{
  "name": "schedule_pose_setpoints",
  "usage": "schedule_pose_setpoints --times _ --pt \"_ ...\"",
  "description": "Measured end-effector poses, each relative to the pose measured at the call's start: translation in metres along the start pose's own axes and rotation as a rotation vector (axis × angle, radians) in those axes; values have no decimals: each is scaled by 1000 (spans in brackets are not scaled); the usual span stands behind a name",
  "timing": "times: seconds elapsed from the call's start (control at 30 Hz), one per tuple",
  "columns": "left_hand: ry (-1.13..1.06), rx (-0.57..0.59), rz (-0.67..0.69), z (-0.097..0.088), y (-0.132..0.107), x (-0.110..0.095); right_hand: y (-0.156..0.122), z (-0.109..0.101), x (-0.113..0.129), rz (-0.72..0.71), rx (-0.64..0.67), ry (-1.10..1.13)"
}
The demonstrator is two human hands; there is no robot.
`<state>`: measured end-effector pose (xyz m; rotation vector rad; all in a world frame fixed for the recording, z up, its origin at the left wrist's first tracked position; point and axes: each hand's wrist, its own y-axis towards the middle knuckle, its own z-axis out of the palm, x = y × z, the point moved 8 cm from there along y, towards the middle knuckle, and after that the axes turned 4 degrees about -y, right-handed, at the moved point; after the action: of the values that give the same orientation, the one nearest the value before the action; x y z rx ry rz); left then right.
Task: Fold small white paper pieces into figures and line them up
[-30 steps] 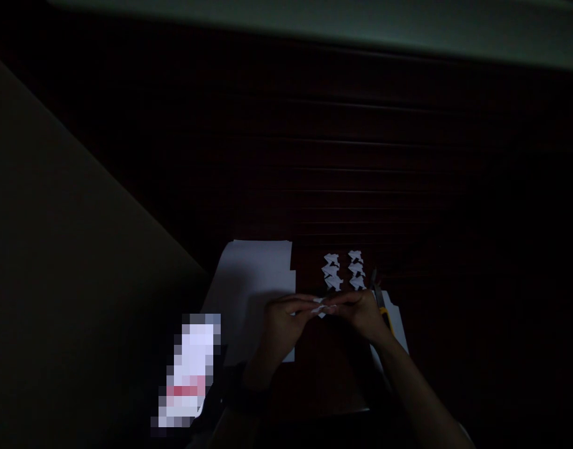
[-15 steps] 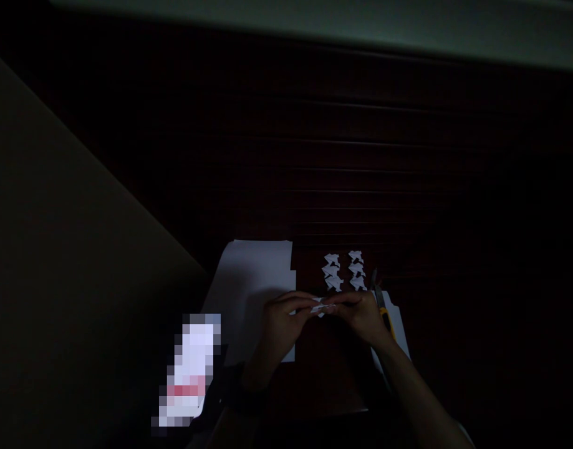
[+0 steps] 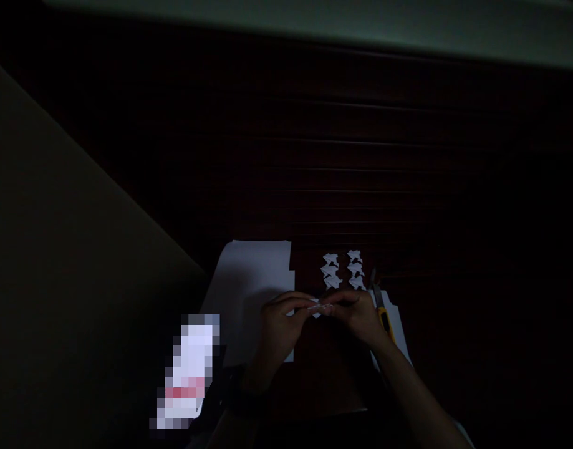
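Between my fingertips is a small piece of folded white paper (image 3: 317, 308), held just above the dark table. My left hand (image 3: 285, 318) pinches its left side, and my right hand (image 3: 356, 313) pinches its right side. Fingers cover much of the paper, so its exact shape is hidden. Beyond my hands lie several small folded paper figures in two columns, a left column (image 3: 331, 270) and a right column (image 3: 355, 269).
White paper sheets (image 3: 255, 268) lie to the left, partly under my left forearm. A yellow utility knife (image 3: 384, 318) rests on more white paper (image 3: 401, 324) by my right wrist. A bright, blurred-out screen (image 3: 187, 374) is at lower left. The surroundings are very dark.
Both hands keep hold of the folded paper, with only slight finger movement. The whole view has shifted a little.
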<state>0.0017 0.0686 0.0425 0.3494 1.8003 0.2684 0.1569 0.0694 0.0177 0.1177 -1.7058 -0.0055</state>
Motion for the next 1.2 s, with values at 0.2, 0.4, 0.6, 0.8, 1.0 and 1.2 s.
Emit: schedule_pose_setpoints --times 0.2,0.4,0.6,0.8,1.0,1.2 --pt "12 -20 -24 0 -1 0 -1 2 6 -74 -23 102" --pt "-44 -35 -114 -1 -2 4 -2 1 7 -63 -75 54" --pt "-52 -57 -167 -1 -3 8 -4 -3 3 -29 -161 6" --pt "-57 -44 -137 3 -4 6 -6 -4 0 19 -197 -27" --pt "-183 -49 -124 4 -6 11 -6 -1 -7 24 -174 31" --pt "-174 -86 -134 -1 -6 14 -1 5 1 -25 -73 95"
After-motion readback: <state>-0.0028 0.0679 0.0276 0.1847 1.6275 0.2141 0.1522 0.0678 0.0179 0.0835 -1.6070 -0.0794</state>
